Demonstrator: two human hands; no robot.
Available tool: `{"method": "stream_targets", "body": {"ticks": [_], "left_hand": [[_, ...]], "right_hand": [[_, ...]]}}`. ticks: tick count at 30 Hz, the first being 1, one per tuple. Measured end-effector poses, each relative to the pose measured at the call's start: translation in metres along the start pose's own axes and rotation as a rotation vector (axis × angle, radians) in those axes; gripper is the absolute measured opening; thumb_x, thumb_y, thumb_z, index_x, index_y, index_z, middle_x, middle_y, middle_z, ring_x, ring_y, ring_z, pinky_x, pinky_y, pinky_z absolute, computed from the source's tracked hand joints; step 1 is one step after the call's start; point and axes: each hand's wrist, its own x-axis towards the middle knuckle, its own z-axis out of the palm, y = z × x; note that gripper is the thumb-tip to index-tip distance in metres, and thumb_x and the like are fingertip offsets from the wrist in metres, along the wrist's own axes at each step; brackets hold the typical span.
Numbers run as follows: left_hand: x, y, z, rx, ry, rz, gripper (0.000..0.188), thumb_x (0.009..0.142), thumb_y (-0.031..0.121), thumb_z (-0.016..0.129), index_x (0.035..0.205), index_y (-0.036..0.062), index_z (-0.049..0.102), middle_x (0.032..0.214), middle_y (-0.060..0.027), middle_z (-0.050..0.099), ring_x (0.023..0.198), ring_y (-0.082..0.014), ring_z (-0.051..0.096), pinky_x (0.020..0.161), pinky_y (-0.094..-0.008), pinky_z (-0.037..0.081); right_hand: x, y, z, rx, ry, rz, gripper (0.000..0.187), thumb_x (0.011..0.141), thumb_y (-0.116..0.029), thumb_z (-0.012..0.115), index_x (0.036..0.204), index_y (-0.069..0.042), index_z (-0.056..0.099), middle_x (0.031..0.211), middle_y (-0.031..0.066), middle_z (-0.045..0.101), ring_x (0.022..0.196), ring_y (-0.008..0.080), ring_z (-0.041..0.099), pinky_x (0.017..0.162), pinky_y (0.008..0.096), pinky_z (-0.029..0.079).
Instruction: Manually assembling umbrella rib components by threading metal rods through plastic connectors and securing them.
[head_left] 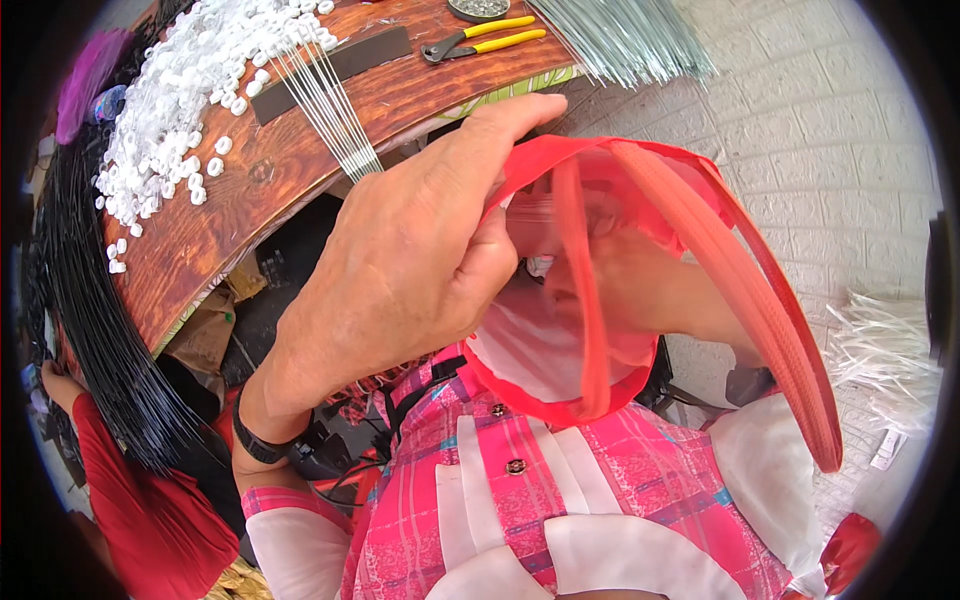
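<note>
Hands: left hand [405, 255] pinched red mesh bag [600, 290] rim at 12 o'clock; right hand [640, 285] sat inside, grip not discernible through mesh. Risk, judged: thin rim could slip from pinch, bag collapsing. Bench [300, 150] at 11 o'clock.

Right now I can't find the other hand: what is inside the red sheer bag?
Inside the red sheer bag the right hand shows through the fabric; its fingertips are hidden. The left hand pinches the bag's rim.
</note>
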Motion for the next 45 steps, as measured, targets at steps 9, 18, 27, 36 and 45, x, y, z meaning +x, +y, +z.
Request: {"method": "stream_targets", "body": {"ticks": [9, 18, 27, 36, 45], "left_hand": [[-0.001, 0.001, -0.001, 0.007, 0.000, 0.035, 0.067, 0.077, -0.008, 0.052, 0.142, 0.0063, 0.053, 0.083, -0.0053, 0.054, 0.066, -0.0155, 0.053, 0.064, -0.0288, 0.046], [-0.001, -0.001, -0.007, -0.008, 0.016, 0.003, 0.061, 0.080, -0.009, 0.052, 0.140, 0.0058, 0.053, 0.083, -0.0074, 0.056, 0.068, -0.0170, 0.056, 0.066, -0.0295, 0.047], [0.000, -0.011, -0.015, -0.008, 0.016, -0.099, 0.056, 0.083, -0.006, 0.051, 0.138, 0.0040, 0.055, 0.088, -0.0106, 0.059, 0.073, -0.0201, 0.058, 0.070, -0.0326, 0.048], [0.005, -0.014, -0.018, 0.078, 0.058, -0.080, 0.051, 0.084, -0.002, 0.052, 0.134, 0.0035, 0.058, 0.098, -0.0171, 0.065, 0.086, -0.0285, 0.064, 0.082, -0.0390, 0.051], [0.004, -0.014, -0.022, 0.053, 0.014, -0.062, 0.047, 0.085, -0.003, 0.051, 0.131, 0.0006, 0.059, 0.115, -0.0205, 0.067, 0.102, -0.0338, 0.067, 0.091, -0.0407, 0.052]], "right_hand": [[0.020, -0.040, 0.008, 0.050, -0.065, -0.083, 0.040, 0.095, -0.026, 0.068, 0.127, -0.002, 0.059, 0.102, 0.0099, 0.071, 0.093, 0.0219, 0.070, 0.079, 0.0413, 0.054], [0.007, -0.051, -0.014, 0.068, -0.057, -0.177, 0.042, 0.093, -0.025, 0.069, 0.127, -0.003, 0.060, 0.102, 0.0105, 0.072, 0.091, 0.0236, 0.070, 0.079, 0.0423, 0.054], [0.001, -0.075, -0.056, -0.060, -0.008, -0.120, 0.015, 0.085, -0.012, 0.062, 0.099, -0.006, 0.062, 0.083, 0.0159, 0.065, 0.074, 0.0397, 0.064, 0.066, 0.0491, 0.050], [-0.022, -0.050, -0.092, 0.028, 0.031, -0.051, 0.011, 0.083, -0.009, 0.063, 0.094, -0.005, 0.062, 0.069, 0.0111, 0.066, 0.057, 0.0300, 0.065, 0.055, 0.0377, 0.050], [-0.034, 0.047, -0.174, 1.134, 0.021, -0.548, 0.025, 0.094, -0.021, 0.072, 0.097, 0.000, 0.059, 0.064, 0.0095, 0.065, 0.056, 0.0191, 0.066, 0.059, 0.0359, 0.061]]}}
